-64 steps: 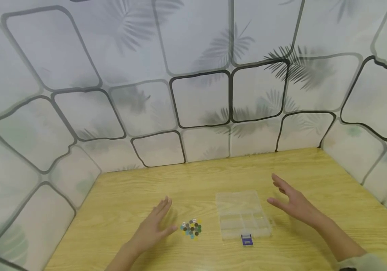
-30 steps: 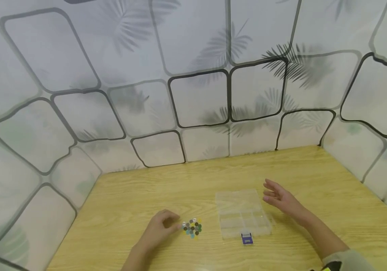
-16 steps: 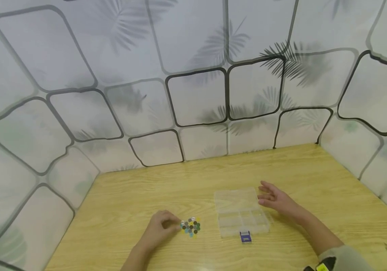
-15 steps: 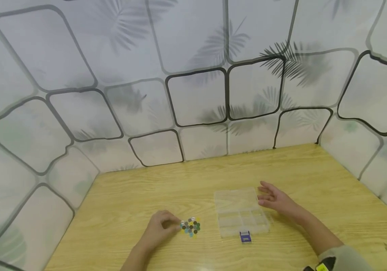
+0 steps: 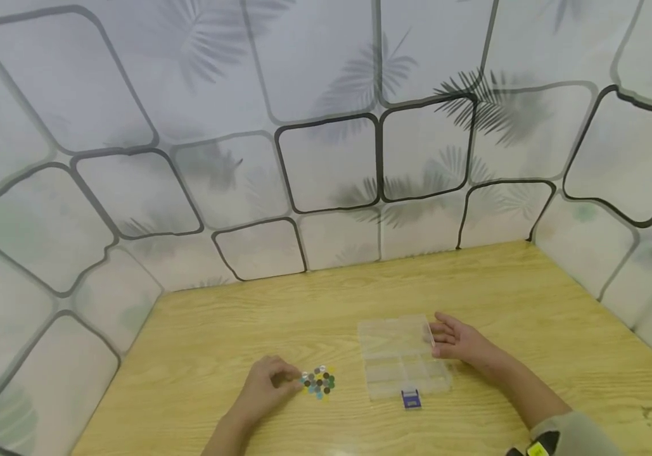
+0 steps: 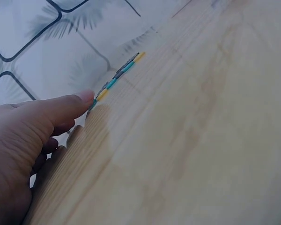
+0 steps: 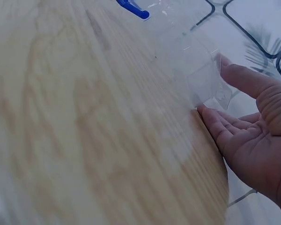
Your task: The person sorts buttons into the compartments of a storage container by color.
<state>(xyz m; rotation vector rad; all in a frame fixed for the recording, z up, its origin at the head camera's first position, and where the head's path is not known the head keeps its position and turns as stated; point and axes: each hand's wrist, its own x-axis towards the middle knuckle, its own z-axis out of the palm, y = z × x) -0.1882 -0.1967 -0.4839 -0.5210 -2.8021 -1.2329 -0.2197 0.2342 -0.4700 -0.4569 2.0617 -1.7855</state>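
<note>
My left hand has its thumb and forefinger curled together at the left edge of a cluster of small flat coloured discs. In the left wrist view the thumb touches the end of the row of discs; whether a disc is pinched is hidden. A clear divided plastic box lies with its lid folded back, a purple-blue latch at its front. My right hand grips the lid's right edge, thumb on one side and fingers behind, as the right wrist view shows.
Everything lies on a wood-grain table. Patterned fabric walls with dark rounded outlines stand behind and on both sides. A dark band with a yellow patch sits at my right sleeve.
My left hand has come right to the discs, its fingers curling together at their edge. My right hand has moved left and down onto the lid's edge. Discs and box stay put.
</note>
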